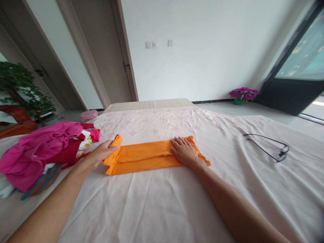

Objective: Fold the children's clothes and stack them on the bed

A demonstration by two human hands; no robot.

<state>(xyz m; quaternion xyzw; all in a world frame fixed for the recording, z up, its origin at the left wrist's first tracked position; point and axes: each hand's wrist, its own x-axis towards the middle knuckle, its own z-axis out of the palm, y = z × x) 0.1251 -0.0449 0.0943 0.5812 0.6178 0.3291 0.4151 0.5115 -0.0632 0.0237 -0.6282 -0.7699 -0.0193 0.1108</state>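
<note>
An orange cloth garment [146, 152] lies folded into a long flat strip across the pale bed cover. At its left end my left hand [102, 153] is closed on the fabric, which stands up a little there in a raised fold. My right hand [184, 152] rests flat on the strip near its right end, fingers stretched out. Beyond that hand, the garment's right edge spreads out in creases onto the cover.
A heap of clothes [60, 138], mostly pink and red, lies at the left. Black-framed glasses [282, 153] lie on the patterned sheet [157, 199] at the right. Behind stand a pink container [89, 115], a leafy plant [22, 87] and purple flowers [244, 93].
</note>
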